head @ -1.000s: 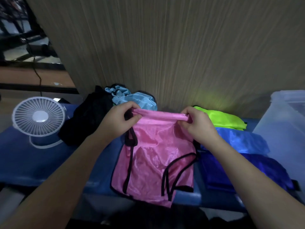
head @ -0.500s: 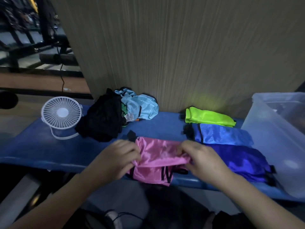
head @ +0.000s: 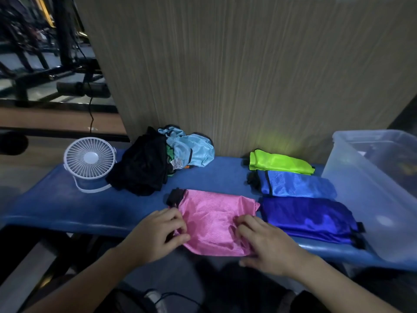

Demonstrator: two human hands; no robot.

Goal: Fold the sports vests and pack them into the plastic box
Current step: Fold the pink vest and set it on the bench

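While you lean over the blue bench (head: 67,206), the wood-grain panel (head: 248,75) fills the view behind it. At the bench's right end sits the translucent plastic box (head: 361,188), its opening facing up. Just left of the box lie three folded vests in a row from back to front: the neon green vest (head: 281,163), the light blue vest (head: 297,184) and the dark blue vest (head: 309,216). Against the panel, an unfolded pile holds a black garment (head: 141,168) and a pale blue vest (head: 191,150). Left of that pile stands a small white fan (head: 89,160). The pink vest (head: 214,215) lies folded at the front edge of the bench, touching the dark blue one, its near edge hanging slightly past the bench. Your left hand (head: 158,233) pinches its left edge with curled fingers; your right hand (head: 264,242) grips its lower right corner, fingers bent into the fabric.
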